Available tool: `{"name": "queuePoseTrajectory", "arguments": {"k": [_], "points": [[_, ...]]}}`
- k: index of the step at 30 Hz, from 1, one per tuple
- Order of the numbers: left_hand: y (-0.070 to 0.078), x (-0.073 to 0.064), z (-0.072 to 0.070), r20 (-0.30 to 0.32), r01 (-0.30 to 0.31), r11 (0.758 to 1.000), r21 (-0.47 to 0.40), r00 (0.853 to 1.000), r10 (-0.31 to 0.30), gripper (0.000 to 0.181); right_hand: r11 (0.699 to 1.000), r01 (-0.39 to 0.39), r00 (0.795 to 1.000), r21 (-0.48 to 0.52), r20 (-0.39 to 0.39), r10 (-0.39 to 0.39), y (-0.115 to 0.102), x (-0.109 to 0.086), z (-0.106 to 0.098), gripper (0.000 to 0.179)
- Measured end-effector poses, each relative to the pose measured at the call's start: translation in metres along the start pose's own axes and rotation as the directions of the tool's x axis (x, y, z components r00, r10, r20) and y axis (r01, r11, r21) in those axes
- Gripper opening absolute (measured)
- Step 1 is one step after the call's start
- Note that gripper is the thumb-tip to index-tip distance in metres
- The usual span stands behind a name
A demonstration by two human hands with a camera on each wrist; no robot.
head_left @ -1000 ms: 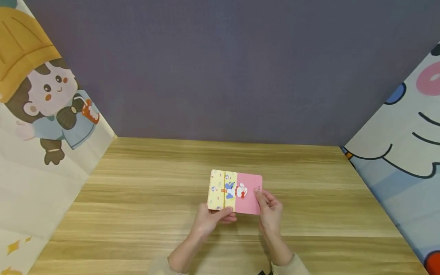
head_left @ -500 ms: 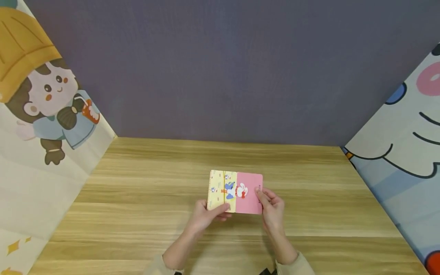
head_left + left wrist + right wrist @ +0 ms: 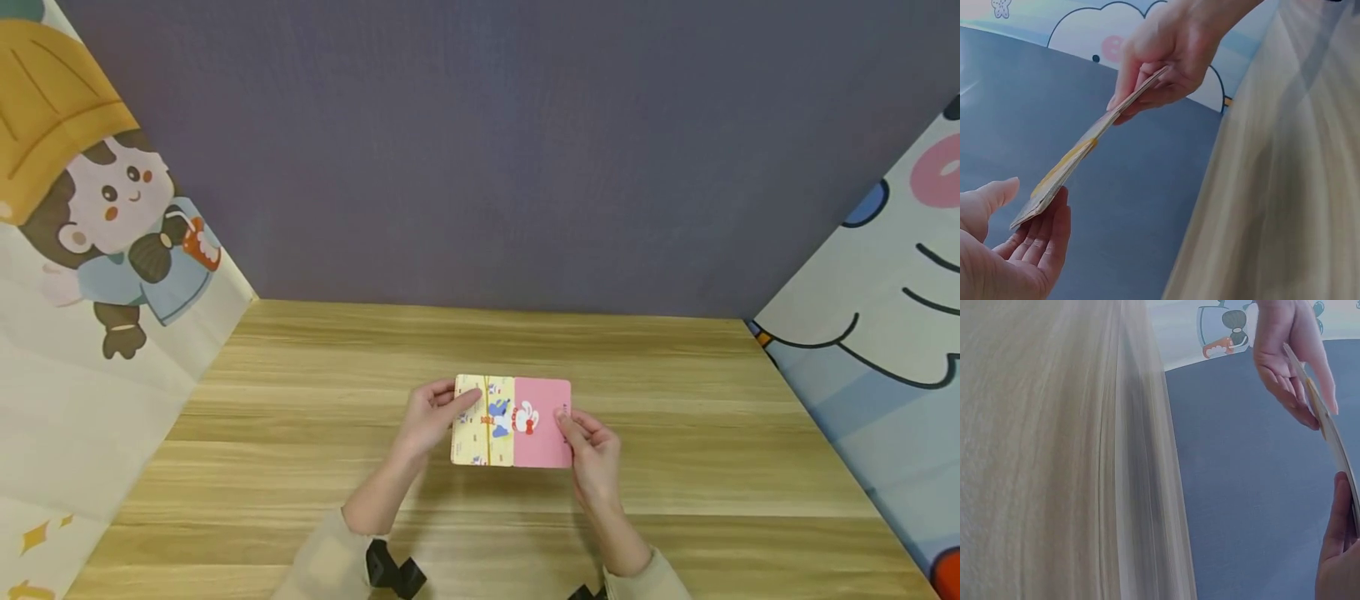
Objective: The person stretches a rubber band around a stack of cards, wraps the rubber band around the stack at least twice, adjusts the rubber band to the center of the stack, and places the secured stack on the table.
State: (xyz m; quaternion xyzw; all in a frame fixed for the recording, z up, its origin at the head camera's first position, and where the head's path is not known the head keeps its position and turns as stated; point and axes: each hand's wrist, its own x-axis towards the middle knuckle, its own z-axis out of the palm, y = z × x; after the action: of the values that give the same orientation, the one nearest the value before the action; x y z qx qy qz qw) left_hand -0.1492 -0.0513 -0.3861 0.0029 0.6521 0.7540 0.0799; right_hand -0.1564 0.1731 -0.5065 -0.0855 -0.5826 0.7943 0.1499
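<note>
A small, thin notebook (image 3: 536,446) is held up over the table, its pink part on the right and its yellow patterned part on the left. A white rabbit and a blue figure are printed near its middle. A yellow elastic band (image 3: 1063,165) runs across the yellow part. My right hand (image 3: 596,458) pinches the pink right edge, thumb on top and fingers underneath. At the left end is my left hand (image 3: 426,423); its fingers lie under the notebook and its thumb stands raised above it in the left wrist view.
The wood-grain table (image 3: 300,467) extends around both hands. A dark grey panel (image 3: 480,167) rises behind it, and cartoon-printed walls stand at left (image 3: 45,375) and right (image 3: 847,400). A black device (image 3: 393,571) sits at the left sleeve.
My left hand has moved from the notebook's lower edge up to its upper left side. My right hand keeps its pinch, and the notebook has levelled slightly.
</note>
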Motion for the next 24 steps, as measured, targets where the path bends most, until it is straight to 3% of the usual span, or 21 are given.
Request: {"name": "queuePoseTrajectory", "arguments": {"k": [16,24], "points": [[0.013,0.016,0.005,-0.046,-0.045,0.994,0.104,0.998,0.05,0.02,1.0,-0.001,1.0,0.0,0.021,0.001,0.002,0.0,-0.001,0.028],[0.011,0.018,0.006,-0.06,-0.067,0.982,0.177,0.995,0.079,0.019,1.0,-0.025,0.998,-0.019,0.054,0.026,0.004,-0.002,-0.001,0.031]]}}
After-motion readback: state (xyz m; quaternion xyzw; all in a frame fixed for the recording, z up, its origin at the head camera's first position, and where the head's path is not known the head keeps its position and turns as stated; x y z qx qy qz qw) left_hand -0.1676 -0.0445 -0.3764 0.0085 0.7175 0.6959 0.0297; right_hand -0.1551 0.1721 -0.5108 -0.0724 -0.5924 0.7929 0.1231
